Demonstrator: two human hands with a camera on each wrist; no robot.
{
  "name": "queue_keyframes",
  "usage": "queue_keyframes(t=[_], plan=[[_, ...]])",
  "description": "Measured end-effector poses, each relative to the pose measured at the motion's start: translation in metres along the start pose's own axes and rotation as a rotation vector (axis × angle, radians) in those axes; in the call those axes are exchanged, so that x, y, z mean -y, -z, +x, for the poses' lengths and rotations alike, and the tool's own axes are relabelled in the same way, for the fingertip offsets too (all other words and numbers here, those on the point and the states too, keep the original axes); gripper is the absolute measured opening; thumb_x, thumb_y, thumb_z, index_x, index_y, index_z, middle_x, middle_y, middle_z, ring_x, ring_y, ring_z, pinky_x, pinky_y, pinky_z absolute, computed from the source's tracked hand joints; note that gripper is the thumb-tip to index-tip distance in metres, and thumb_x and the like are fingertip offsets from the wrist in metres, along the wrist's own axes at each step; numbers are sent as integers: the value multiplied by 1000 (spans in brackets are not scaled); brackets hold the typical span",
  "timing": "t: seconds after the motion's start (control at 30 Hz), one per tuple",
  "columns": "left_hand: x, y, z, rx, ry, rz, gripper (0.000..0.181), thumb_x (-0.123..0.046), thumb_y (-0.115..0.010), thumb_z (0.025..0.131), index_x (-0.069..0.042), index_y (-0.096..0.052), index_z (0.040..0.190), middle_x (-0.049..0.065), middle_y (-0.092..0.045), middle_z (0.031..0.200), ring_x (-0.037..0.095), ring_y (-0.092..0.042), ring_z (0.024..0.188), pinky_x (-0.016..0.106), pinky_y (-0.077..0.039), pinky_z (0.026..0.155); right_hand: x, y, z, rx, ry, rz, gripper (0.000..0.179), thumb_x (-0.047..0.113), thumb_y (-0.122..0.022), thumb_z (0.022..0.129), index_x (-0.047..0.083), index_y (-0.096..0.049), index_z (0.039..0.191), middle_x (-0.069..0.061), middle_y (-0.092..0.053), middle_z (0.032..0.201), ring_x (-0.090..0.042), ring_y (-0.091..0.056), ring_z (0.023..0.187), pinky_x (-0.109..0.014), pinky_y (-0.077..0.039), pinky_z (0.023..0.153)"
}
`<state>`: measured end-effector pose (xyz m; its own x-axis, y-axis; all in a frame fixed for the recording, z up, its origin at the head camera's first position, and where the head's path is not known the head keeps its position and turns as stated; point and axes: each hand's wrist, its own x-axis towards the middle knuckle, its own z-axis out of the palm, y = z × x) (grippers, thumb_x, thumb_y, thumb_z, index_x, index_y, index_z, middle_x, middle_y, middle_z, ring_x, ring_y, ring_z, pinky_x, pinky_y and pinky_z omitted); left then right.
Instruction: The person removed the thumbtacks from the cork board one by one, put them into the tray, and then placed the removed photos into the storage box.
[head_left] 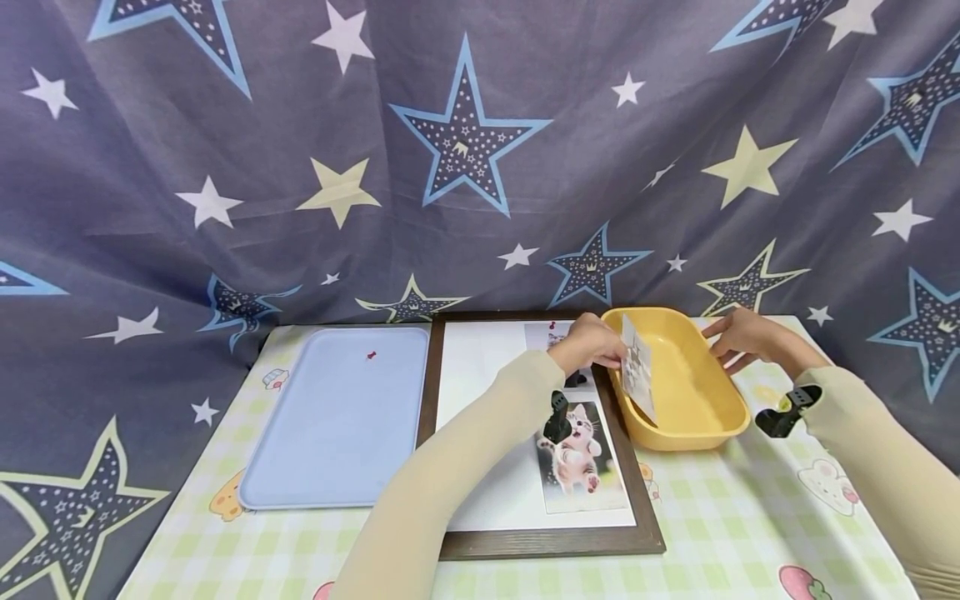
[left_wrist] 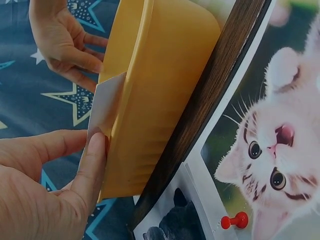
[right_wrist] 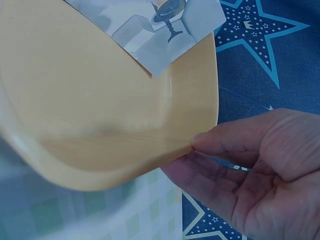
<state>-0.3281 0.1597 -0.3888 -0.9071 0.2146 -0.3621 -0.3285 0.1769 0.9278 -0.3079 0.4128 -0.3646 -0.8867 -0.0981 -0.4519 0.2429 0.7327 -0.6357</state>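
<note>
My left hand point(head_left: 594, 340) pinches a picture card point(head_left: 637, 367) between thumb and fingers. The card stands on edge over the left side of a yellow plastic basin point(head_left: 690, 379), its lower part inside. In the right wrist view the card point(right_wrist: 147, 40) shows a pale drawing with a dark goblet-like shape. At the basin's right side, my right hand point(right_wrist: 250, 170) grips the rim between thumb and fingers. A dark-framed white board point(head_left: 555, 543) lies left of the basin. On it are a kitten photo point(head_left: 573, 467) and a dark-animal photo point(left_wrist: 182, 215), partly hidden by my left arm.
A red pushpin point(left_wrist: 235, 220) shows at the kitten photo's edge. Left of the board lies a light blue tray point(head_left: 330, 425) with another red pushpin point(head_left: 371, 356) on it. A checked cloth point(head_left: 750, 517) covers the table, and a star-patterned curtain point(head_left: 480, 250) hangs behind.
</note>
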Motion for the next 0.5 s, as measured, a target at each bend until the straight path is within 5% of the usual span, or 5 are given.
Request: queue_keyframes(t=[0.13,0.5], plan=[[2,0,4,8,6,24,23,22,-74,74,12,-65,92,21,-70,74,30,-74,70,33,-65,64,0,0,0,1,1,3,62,-3,-59,92,-25,-33,143,-2,-73,86,-15,-69,77,-41,-65,77],[-1,-1,-9,-32,-15,16,21,22,-73,76,7,-61,84,24,-72,83,29,-69,70,41,-64,82,-1,-1,-1,-9,8,9,61,-2,-60,91,-25,-34,142,-2,-74,88,-16,-70,77,-42,-65,77]])
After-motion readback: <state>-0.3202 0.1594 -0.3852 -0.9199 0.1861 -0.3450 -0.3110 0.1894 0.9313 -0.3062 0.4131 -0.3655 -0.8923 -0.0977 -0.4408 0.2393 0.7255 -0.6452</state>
